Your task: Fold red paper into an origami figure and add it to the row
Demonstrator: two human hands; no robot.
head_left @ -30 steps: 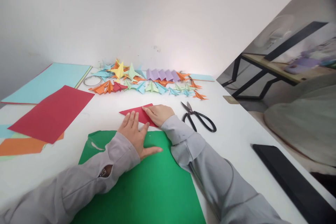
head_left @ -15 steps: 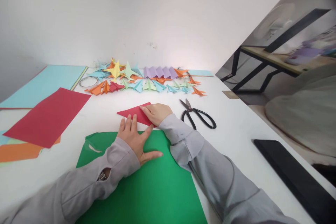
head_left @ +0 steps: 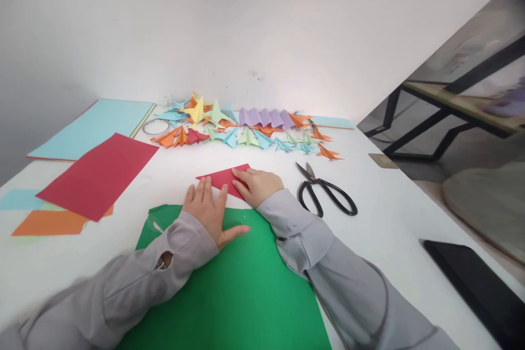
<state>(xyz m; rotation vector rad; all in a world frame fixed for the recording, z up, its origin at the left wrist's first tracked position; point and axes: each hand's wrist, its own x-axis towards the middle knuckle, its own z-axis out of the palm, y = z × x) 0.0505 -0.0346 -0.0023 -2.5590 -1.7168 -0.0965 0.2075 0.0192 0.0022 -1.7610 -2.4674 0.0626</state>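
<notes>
A small folded piece of red paper [head_left: 220,177], pointed at its left end, lies flat just beyond the green sheet [head_left: 241,295]. My left hand [head_left: 207,213] is spread palm down over the green sheet's far edge, its fingertips at the near-left edge of the red paper. From the right, my right hand [head_left: 260,183] bears on the red paper with bent fingers closed at its right part, hiding that end. To the right of my right hand, black-handled scissors [head_left: 314,180] lie with their blades slightly apart.
Folded paper shapes in several colours [head_left: 246,135] line the wall behind, beside a purple pleated strip [head_left: 266,118]. A large red sheet [head_left: 98,175] overlaps orange paper [head_left: 53,222] at left, near light-blue sheets [head_left: 92,128]. A black flat object [head_left: 471,284] lies at right.
The camera view has turned left, so things appear farther right. My left hand has slid toward the red paper's left tip. My right fingers have shifted, and a second fingertip now shows.
</notes>
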